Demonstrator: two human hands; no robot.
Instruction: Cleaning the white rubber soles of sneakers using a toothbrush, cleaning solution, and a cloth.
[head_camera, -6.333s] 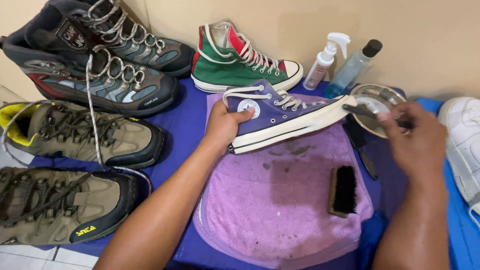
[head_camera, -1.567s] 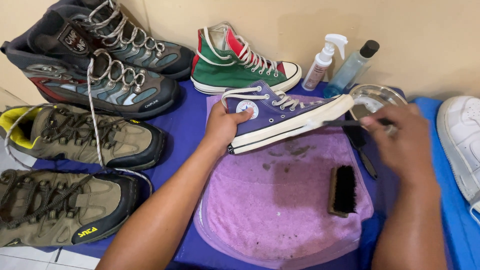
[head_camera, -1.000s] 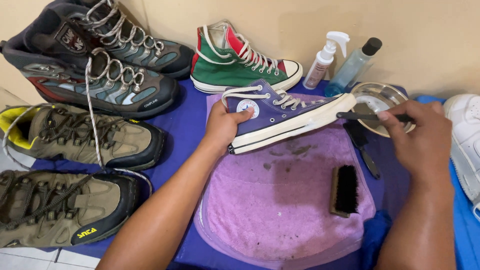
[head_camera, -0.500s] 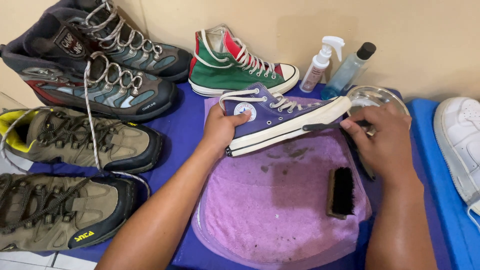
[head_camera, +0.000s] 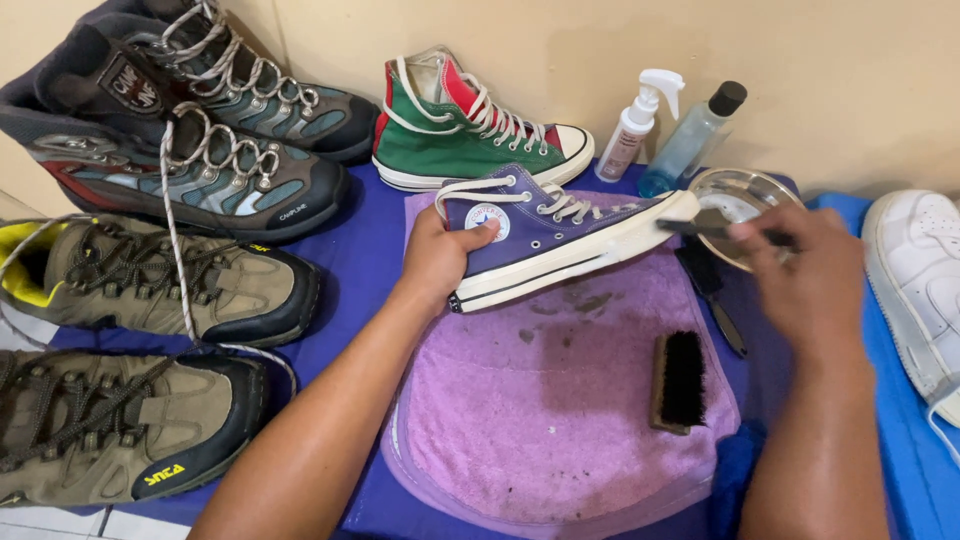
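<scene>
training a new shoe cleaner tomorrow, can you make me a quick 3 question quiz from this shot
1. True or false: the left hand grips the purple sneaker at its heel.
2. What lies on the towel near the right forearm? A) spray bottle B) black brush C) steel bowl
3. Fill in: the right hand holds a thin dark ____ whose tip is at the sneaker's toe.

Key
1. True.
2. B: the black brush lies on the towel; the spray bottle stands by the wall, and the steel bowl sits beyond the towel.
3. Brush.
</scene>
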